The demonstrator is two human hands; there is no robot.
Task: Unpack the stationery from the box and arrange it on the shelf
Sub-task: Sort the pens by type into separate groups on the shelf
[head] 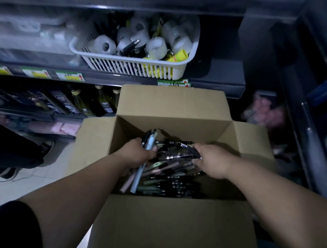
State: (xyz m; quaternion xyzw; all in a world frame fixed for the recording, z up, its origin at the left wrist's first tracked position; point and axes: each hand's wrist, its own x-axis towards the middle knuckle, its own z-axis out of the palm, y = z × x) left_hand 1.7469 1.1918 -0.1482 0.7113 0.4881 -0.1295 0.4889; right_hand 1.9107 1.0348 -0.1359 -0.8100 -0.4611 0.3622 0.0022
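An open cardboard box (171, 105) stands in front of me, its flaps folded out. Loose pens (167, 179), black, pink and pale green, fill its bottom. My left hand (136, 151) is inside the box on the left, shut on a bundle of pens (148, 142) that stick up past my fingers. To the right, my right hand (212, 161) closes on a few black pens (188, 149) lying across the pile. Above the box, on the dark shelf (218, 83), sits a white slotted basket (135, 67) holding tape rolls, pens and yellow items.
Bottles (100, 102) stand on the lower shelf behind the box's left side. Price tags (70, 76) line the shelf edge. A dark-clothed person's leg and shoe (23, 153) are on the floor at the left. A second rack (312, 113) runs along the right.
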